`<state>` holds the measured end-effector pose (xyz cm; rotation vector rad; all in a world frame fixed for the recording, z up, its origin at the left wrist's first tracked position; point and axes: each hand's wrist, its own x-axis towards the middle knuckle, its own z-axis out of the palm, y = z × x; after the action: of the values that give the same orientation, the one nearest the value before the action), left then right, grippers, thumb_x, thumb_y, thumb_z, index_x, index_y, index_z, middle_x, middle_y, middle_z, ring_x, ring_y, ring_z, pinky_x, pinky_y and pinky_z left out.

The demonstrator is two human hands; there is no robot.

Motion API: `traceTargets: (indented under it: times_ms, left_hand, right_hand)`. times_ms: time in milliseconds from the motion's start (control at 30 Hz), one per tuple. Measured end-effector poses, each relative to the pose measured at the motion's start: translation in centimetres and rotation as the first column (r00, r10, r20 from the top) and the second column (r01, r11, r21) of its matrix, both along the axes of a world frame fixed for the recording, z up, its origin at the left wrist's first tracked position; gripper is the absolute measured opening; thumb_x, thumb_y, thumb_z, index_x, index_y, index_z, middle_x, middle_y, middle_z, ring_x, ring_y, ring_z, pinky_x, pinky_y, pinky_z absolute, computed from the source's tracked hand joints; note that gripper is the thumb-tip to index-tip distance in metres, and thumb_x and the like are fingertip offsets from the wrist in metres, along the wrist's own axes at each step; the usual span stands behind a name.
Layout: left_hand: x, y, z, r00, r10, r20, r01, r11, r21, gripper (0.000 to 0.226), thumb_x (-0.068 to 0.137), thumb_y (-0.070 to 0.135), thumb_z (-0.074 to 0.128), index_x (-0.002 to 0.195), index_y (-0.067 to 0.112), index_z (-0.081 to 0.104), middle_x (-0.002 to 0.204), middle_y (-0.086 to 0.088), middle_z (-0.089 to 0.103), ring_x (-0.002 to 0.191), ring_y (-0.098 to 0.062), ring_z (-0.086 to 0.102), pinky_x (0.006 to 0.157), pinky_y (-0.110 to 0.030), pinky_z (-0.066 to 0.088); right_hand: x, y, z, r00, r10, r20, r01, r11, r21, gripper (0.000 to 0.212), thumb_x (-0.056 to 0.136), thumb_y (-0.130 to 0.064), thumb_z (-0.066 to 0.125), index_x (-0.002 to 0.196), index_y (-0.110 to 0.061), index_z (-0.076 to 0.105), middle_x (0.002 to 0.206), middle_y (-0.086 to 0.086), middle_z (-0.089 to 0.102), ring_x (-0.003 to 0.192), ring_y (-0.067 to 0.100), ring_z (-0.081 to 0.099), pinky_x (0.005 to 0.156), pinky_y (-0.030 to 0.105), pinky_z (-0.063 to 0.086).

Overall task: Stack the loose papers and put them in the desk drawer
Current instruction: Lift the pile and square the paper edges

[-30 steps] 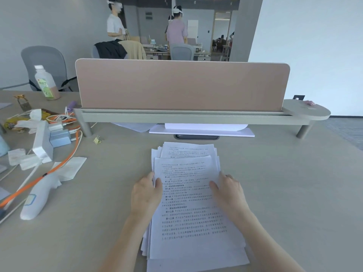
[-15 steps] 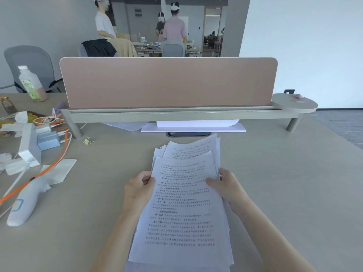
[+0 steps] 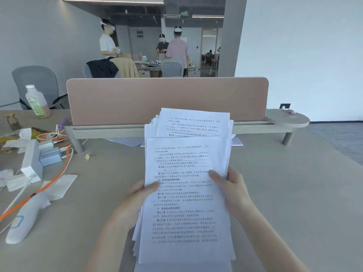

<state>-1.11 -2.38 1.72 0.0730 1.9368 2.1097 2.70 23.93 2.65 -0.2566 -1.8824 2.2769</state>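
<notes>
At the lower centre of the frame, a loose sheaf of white printed paper sheets (image 3: pixel 186 193) is held up, tilted above the pale grey-beige desk (image 3: pixel 284 193); the left hand (image 3: pixel 135 201) is clamped on its left edge, thumb over the top page; the right hand (image 3: pixel 231 187) is clamped on the right edge likewise. Gathering looks mostly done, yet the edges sit staggered, upper sheets fanned toward the pink fabric divider panel (image 3: pixel 167 99); squaring them up remains, I judge, then stowing them. No drawer is in view, so its state cannot be told; a plastic drink bottle (image 3: pixel 37 102) at the upper left holds brownish liquid low down.
</notes>
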Motion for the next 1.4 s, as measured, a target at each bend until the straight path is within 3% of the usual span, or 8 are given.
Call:
traceTargets:
  times_ms: [100,233,500,733,900,1067,1267,1400]
  left_hand:
    - [0.1,0.7,2.1,0.992,0.042,-0.117,-0.042,0.999,0.003,0.024,0.097,0.012,0.057,0.116,0.008,0.071,0.112,-0.007,0.077,0.109,-0.025,0.071,0.084,-0.031,0.057]
    - [-0.2,1.5,5.1,0.962,0.134,-0.236,-0.124,0.991,0.057,0.022,0.099,0.014,0.056,0.115,0.016,0.071,0.112,-0.005,0.077,0.107,-0.025,0.072,0.095,-0.047,0.052]
    - [0.0,2.0,9.6,0.884,0.231,-0.406,-0.196,0.972,0.126,0.020,0.099,0.017,0.055,0.111,0.023,0.071,0.109,0.007,0.078,0.101,-0.013,0.073,0.086,-0.034,0.055]
    - [0.2,2.2,9.1,0.894,0.253,-0.369,-0.241,0.967,0.079,0.007,0.089,0.024,0.070,0.092,0.029,0.074,0.086,0.021,0.078,0.080,0.005,0.073,0.062,-0.013,0.054]
    - [0.0,2.6,9.3,0.909,0.246,-0.336,-0.232,0.969,0.080,0.013,0.086,0.022,0.074,0.099,0.024,0.076,0.098,0.008,0.080,0.092,-0.010,0.075,0.079,-0.032,0.057]
    - [-0.4,2.9,9.8,0.912,0.207,-0.354,-0.192,0.978,0.075,0.016,0.084,0.019,0.075,0.100,0.025,0.075,0.095,0.011,0.080,0.091,-0.009,0.076,0.072,-0.024,0.056]
    - [-0.6,3.3,10.2,0.892,0.233,-0.388,-0.208,0.972,0.106,0.017,0.082,0.021,0.077,0.099,0.025,0.075,0.094,0.011,0.080,0.091,-0.010,0.076,0.074,-0.028,0.057]
    - [-0.7,3.5,10.6,0.885,0.236,-0.402,-0.192,0.970,0.146,0.015,0.083,0.019,0.077,0.096,0.024,0.075,0.093,0.010,0.080,0.089,-0.010,0.076,0.070,-0.024,0.058]
  right_hand:
    - [-0.1,-0.3,2.5,0.995,0.001,-0.100,0.006,0.998,0.064,0.024,0.098,-0.009,0.061,0.122,-0.009,0.066,0.113,0.006,0.079,0.102,0.027,0.077,0.090,0.049,0.060]
    - [-0.8,-0.6,6.4,0.978,-0.001,-0.208,0.020,0.996,0.089,0.028,0.100,-0.013,0.059,0.127,-0.017,0.061,0.118,-0.001,0.077,0.106,0.019,0.075,0.090,0.041,0.060]
    - [-1.5,-0.9,11.8,0.940,-0.044,-0.339,0.107,0.980,0.169,0.024,0.097,-0.014,0.063,0.121,-0.017,0.064,0.116,-0.002,0.076,0.106,0.019,0.073,0.083,0.034,0.059]
    - [-1.4,-1.4,10.6,0.937,-0.018,-0.348,0.077,0.985,0.155,0.027,0.095,-0.024,0.067,0.122,-0.022,0.064,0.118,-0.005,0.076,0.105,0.014,0.074,0.084,0.034,0.058]
    - [-1.6,-1.2,10.4,0.940,-0.005,-0.340,0.060,0.987,0.152,0.035,0.093,-0.030,0.071,0.126,-0.025,0.061,0.121,-0.006,0.075,0.109,0.013,0.073,0.091,0.038,0.058]
    - [-1.8,-0.9,11.2,0.928,0.005,-0.372,0.063,0.983,0.170,0.038,0.092,-0.029,0.072,0.127,-0.023,0.059,0.122,-0.005,0.074,0.110,0.013,0.072,0.091,0.036,0.058]
    - [-1.8,-0.7,12.1,0.918,0.031,-0.396,0.050,0.980,0.191,0.039,0.091,-0.026,0.072,0.127,-0.023,0.057,0.120,-0.007,0.074,0.105,0.008,0.073,0.083,0.025,0.056]
    - [-1.7,-0.6,12.6,0.901,0.035,-0.431,0.058,0.978,0.201,0.040,0.092,-0.025,0.072,0.128,-0.024,0.056,0.123,-0.006,0.072,0.109,0.010,0.072,0.087,0.029,0.057]
